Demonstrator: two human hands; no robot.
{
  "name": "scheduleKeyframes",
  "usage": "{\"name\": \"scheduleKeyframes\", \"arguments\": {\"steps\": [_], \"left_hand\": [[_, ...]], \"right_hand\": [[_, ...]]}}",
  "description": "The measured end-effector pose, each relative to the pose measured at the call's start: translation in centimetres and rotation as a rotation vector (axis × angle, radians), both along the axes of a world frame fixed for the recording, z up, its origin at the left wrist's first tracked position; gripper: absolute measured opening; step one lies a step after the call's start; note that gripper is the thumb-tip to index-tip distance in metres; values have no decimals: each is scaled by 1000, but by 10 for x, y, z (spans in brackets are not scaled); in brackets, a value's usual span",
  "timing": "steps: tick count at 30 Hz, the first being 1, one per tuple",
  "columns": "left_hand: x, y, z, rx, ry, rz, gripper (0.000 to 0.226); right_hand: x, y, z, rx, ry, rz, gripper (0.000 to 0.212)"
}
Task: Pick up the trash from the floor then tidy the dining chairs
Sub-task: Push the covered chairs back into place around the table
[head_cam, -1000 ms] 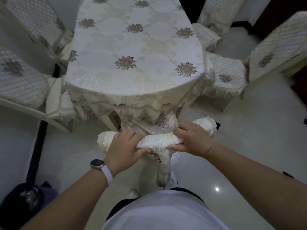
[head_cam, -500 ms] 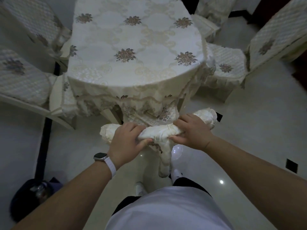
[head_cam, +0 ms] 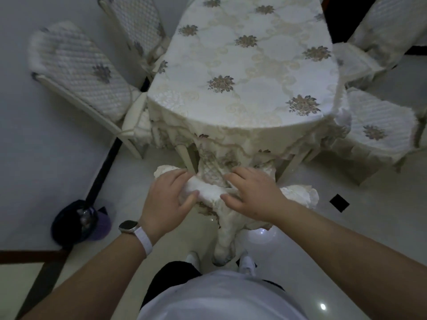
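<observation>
Looks down over a white shirt [head_cam: 219, 296] and two white shoes [head_cam: 247, 265] on a glossy pale tiled floor [head_cam: 346, 239]. Stands just behind a cream, quilted-fabric-covered dining chair [head_cam: 209, 192] at the near end of the table, with its seat under the hanging cloth and its frilled top rail just short of the table edge. Clasps that rail with the left hand [head_cam: 166, 199], below a dark-faced watch on a white strap [head_cam: 135, 229], fingers close together and curled over the far edge, thumb pressed on the near face. Covers the rail just beside it with the right hand [head_cam: 254, 195], fingers slightly spread and draped over the top, thumb against the near side, apparently gripping, fingertips too blurred for certainty. Takes in, low on the left, a dark round bag [head_cam: 74, 222] with a purple patch, well apart from the dining chair, and on the right a small black diamond tile [head_cam: 339, 202]. Takes in beyond the hands an oval table under a cream tablecloth with brown flower motifs [head_cam: 249, 65]. Takes in around it a nearer left chair [head_cam: 78, 68], a farther left chair [head_cam: 138, 21], a nearer right chair [head_cam: 379, 128] and a farther right chair [head_cam: 388, 24], all in white quilted covers.
</observation>
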State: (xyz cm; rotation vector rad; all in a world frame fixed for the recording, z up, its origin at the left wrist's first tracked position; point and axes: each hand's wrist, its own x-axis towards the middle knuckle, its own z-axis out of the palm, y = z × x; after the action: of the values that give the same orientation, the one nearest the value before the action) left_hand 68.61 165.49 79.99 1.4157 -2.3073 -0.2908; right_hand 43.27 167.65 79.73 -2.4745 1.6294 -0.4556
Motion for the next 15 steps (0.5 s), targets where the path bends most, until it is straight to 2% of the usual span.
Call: {"name": "scheduleKeyframes", "arguments": {"steps": [9,15], "left_hand": [[82,-5,21,-112,-45,223,46],[168,-27,22,-179,-58,288,47]], "right_hand": [[79,-53,24,-16,51,167,51],[172,-97,29,20,101,242,57]]}}
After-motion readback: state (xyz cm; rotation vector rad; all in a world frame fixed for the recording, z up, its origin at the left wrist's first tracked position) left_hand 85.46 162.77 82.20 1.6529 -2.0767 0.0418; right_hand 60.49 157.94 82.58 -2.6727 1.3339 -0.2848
